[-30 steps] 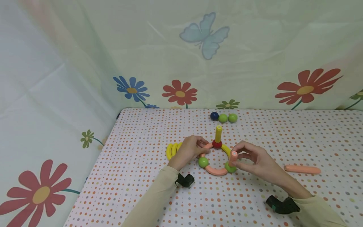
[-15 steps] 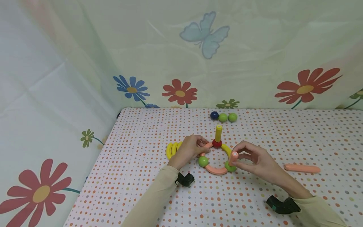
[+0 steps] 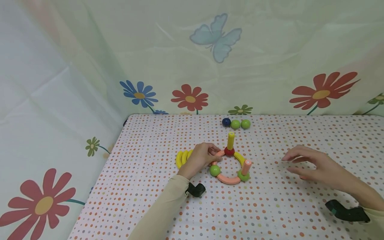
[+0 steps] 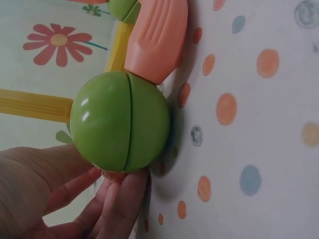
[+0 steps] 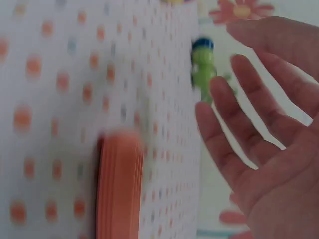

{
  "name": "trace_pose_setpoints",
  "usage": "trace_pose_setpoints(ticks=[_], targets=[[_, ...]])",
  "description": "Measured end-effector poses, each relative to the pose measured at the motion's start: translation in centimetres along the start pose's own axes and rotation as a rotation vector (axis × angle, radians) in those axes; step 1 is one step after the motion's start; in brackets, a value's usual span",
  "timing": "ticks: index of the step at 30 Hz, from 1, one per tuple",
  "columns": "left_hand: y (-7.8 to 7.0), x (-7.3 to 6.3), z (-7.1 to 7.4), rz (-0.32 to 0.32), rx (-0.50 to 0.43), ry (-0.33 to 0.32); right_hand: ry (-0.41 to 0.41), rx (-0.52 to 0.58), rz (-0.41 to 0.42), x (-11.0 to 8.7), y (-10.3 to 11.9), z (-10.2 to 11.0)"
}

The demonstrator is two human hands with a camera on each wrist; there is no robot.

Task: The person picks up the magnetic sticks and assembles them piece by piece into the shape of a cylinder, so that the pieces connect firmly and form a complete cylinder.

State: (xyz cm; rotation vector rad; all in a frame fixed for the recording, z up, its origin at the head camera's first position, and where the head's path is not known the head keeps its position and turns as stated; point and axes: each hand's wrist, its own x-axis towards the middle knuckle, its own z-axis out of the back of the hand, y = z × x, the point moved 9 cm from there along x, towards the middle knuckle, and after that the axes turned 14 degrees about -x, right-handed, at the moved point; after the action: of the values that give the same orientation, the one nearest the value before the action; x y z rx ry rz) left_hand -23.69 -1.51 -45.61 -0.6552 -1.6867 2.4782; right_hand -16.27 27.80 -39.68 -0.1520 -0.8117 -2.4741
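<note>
Curved and straight toy rods and balls form a ring on the table. My left hand (image 3: 199,159) grips its back-left curved orange rod (image 3: 220,154), beside a green ball (image 3: 215,170); the left wrist view shows the fingers close under that green ball (image 4: 119,122). A yellow rod (image 3: 230,141) stands upright on the red ball (image 3: 229,152). On the right green ball (image 3: 244,176), an orange rod (image 3: 246,167) stands, leaning slightly. My right hand (image 3: 321,166) is off to the right, fingers spread and holding nothing, near a straight orange rod (image 5: 119,189) that it mostly hides in the head view.
Several curved yellow rods (image 3: 181,158) lie left of the ring, partly behind the left hand. At the back are a dark blue ball (image 3: 226,122) and two green balls (image 3: 240,124) in a row. A flowered curtain (image 3: 255,60) rises behind the dotted tablecloth (image 3: 156,133).
My right hand has let go of the upright orange rod and moved right, over the loose straight orange rod. The upright rod stays on its green ball. My left hand has not moved.
</note>
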Motion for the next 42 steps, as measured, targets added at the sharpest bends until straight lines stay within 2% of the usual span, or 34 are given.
trace_pose_setpoints(ticks=[4,6,14,17,20,23,25,28,32,34,38,40,42], targets=[[0.1,0.0,0.0,0.002,0.0,0.0,0.046,-0.111,-0.132,-2.0,-3.6,0.8],[0.2,0.0,0.0,0.0,-0.002,0.003,0.071,-0.15,-0.17,-2.8,-4.7,0.9],[0.1,0.1,0.0,-0.009,0.005,0.004,0.135,-0.154,-0.163,-4.5,-6.6,0.4],[0.1,0.1,0.0,-0.001,0.006,0.0,0.134,-0.218,-0.164,-4.5,-6.8,0.4],[0.1,0.1,0.0,0.003,0.01,-0.001,0.104,-0.28,-0.129,-4.2,-6.2,0.3],[0.1,0.1,-0.1,0.004,0.009,0.001,0.08,-0.326,-0.101,-3.3,-5.2,-0.1],[0.1,0.1,-0.1,0.005,0.01,0.0,0.085,-0.31,-0.094,-2.4,-4.3,-0.7],[0.2,0.1,-0.1,0.008,0.006,-0.001,0.087,-0.284,-0.083,-0.3,-2.5,-1.8],[0.3,0.1,-0.2,0.012,-0.014,0.007,0.021,-0.231,-0.038,2.9,0.7,-2.4],[0.3,0.2,-0.3,0.009,-0.016,0.011,-0.041,-0.207,-0.01,4.4,2.5,-1.9],[0.2,0.1,-0.2,0.002,-0.008,0.008,-0.138,-0.127,-0.013,7.2,6.0,-0.2],[0.2,0.1,-0.1,-0.001,-0.003,0.004,-0.183,-0.052,-0.017,8.3,8.0,0.7],[0.3,0.2,0.0,-0.002,0.004,0.002,-0.233,0.041,0.017,9.1,10.3,1.4]])
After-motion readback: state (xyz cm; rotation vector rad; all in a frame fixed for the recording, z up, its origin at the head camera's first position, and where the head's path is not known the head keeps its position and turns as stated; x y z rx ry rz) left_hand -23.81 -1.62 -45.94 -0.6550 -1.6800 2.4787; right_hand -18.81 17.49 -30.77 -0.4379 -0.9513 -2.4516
